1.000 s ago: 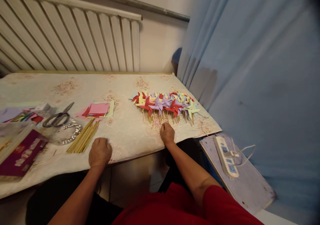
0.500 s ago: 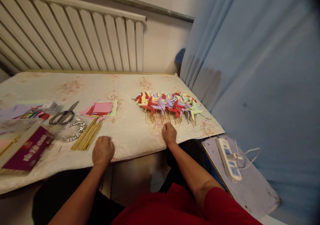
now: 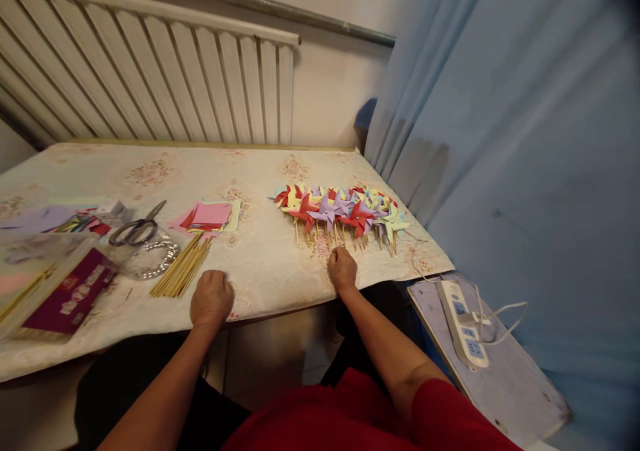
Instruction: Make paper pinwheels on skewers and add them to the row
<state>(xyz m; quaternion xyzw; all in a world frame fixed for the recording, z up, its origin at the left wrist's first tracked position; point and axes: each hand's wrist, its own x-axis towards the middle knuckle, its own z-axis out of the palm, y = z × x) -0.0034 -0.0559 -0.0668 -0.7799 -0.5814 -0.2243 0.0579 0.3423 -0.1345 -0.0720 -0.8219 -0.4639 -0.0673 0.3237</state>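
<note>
My left hand (image 3: 212,299) rests as a closed fist on the table's front edge, with nothing showing in it. Just left of it lies a bundle of thin wooden sticks (image 3: 181,267). Behind the sticks is a stack of coloured paper squares (image 3: 210,217), pink on top. My right hand (image 3: 343,269), also curled into a fist, sits on the cloth in front of a group of paper pinwheels (image 3: 345,212). These are red, purple, yellow and pale green, on sticks pointing toward me. No object shows in the right fist.
On the left lie scissors (image 3: 137,229), a clear dish of shiny pins (image 3: 153,259), paper strips (image 3: 77,221) and a plastic bag with a purple label (image 3: 75,294). A power strip (image 3: 463,324) with cables stands on a lower surface at right, beside a blue curtain (image 3: 525,171).
The whole view has shifted slightly, so everything appears a little further right. Both fists stay in the same places on the table, and no object has moved.
</note>
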